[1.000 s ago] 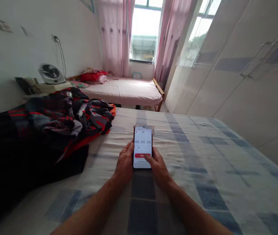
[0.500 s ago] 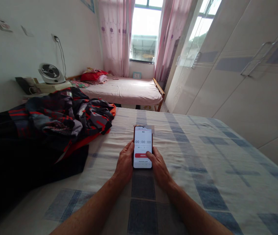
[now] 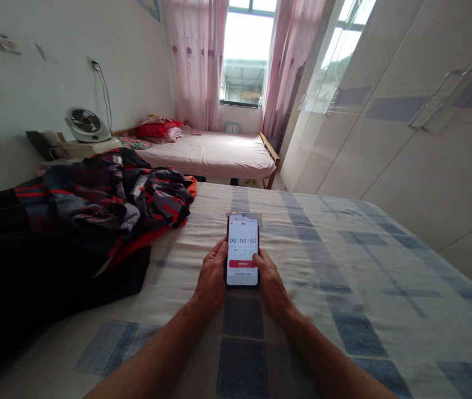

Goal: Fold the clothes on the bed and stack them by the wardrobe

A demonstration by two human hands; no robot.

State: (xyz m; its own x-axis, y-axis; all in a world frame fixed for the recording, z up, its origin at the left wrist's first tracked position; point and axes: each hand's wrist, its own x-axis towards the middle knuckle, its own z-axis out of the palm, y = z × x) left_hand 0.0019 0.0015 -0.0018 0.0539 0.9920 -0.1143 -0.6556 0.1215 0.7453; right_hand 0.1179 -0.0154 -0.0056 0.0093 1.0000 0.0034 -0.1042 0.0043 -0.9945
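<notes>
A smartphone [image 3: 243, 252] is held upright between both my hands over the bed, its lit screen facing me. The screen reads 00:00:00 above a red button. My left hand [image 3: 213, 271] grips the phone's left edge, thumb along the side. On the opposite edge, my right hand [image 3: 272, 282] is closed round the phone, with its thumb tip at the right end of the red button. The fingers behind the phone are hidden. Beneath my forearms lies a white bedsheet [image 3: 302, 332] with blue patches.
Dark clothes [image 3: 115, 199] with red and grey patterns are heaped on the bed's left side. Beyond them, a small fan [image 3: 86, 123] stands by the wall. A second bed [image 3: 219, 152] is under the window. White wardrobes [image 3: 406, 160] line the right side.
My right thumb has drawn back a little to the right, off the red button towards the phone's edge. The displayed time reads the same, and both hands keep their hold.
</notes>
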